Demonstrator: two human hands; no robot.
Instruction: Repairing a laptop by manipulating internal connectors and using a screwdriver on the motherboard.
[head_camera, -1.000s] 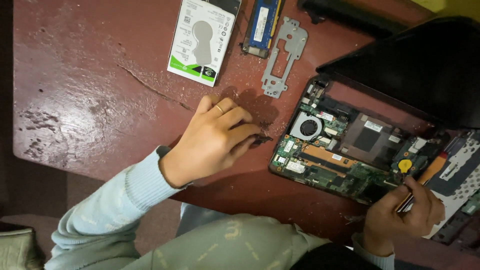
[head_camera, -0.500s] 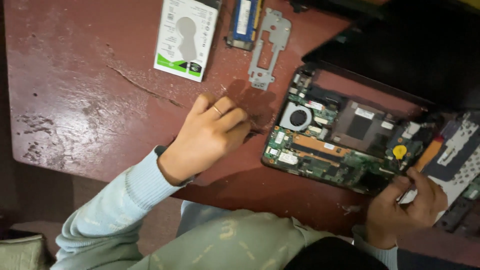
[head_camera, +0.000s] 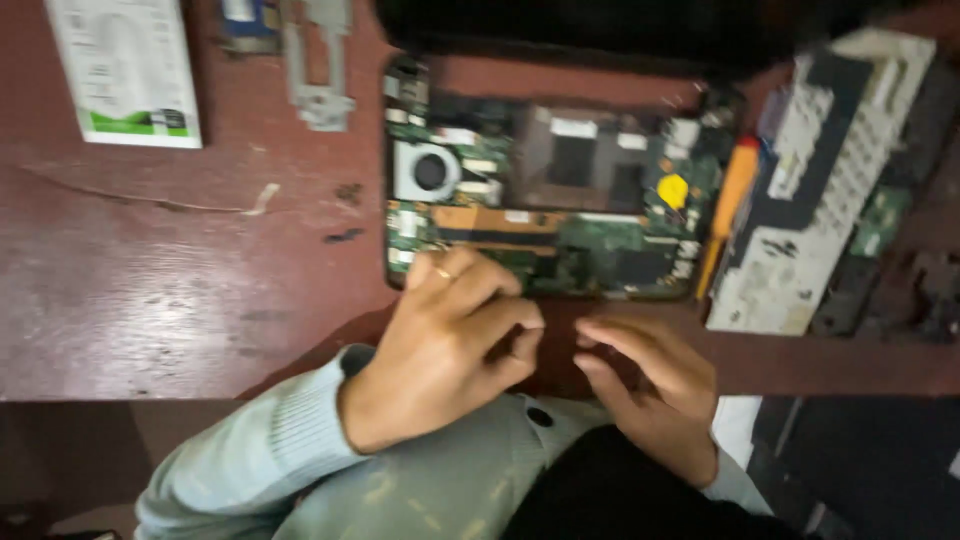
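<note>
**Pale Blue Sleeves, One Ring**

The person wears a light blue-grey knitted top with long sleeves, each ending in a ribbed cuff at the wrist. The left hand (head_camera: 440, 350) carries a thin gold-coloured ring on one finger. The right hand (head_camera: 650, 395) is bare of jewellery. A small dark button shows on the pale garment front, above dark fabric.

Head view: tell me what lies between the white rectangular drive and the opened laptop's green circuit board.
In the head view, a grey metal bracket and a small blue module lie between the white drive and the green circuit board, on the red table.
</note>
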